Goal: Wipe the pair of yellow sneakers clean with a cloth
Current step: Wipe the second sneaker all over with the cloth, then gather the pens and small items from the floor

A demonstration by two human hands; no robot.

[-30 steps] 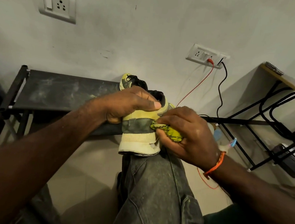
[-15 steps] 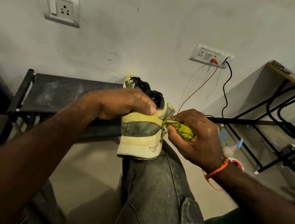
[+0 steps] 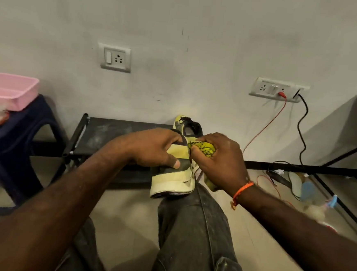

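A: How's the grip?

B: The right hand (image 3: 220, 160) is bunched tight around the yellow cloth (image 3: 203, 148), pressed against the sneaker (image 3: 175, 173). The left hand (image 3: 153, 147) clamps that sneaker, thumb on the grey band, its sole resting on the knee (image 3: 191, 211).

A: What changed?

B: The cloth climbed from the sneaker's side to its collar, so I'd judge the side finished. The second sneaker (image 3: 187, 125) waits behind the first, on the black rack (image 3: 113, 134).
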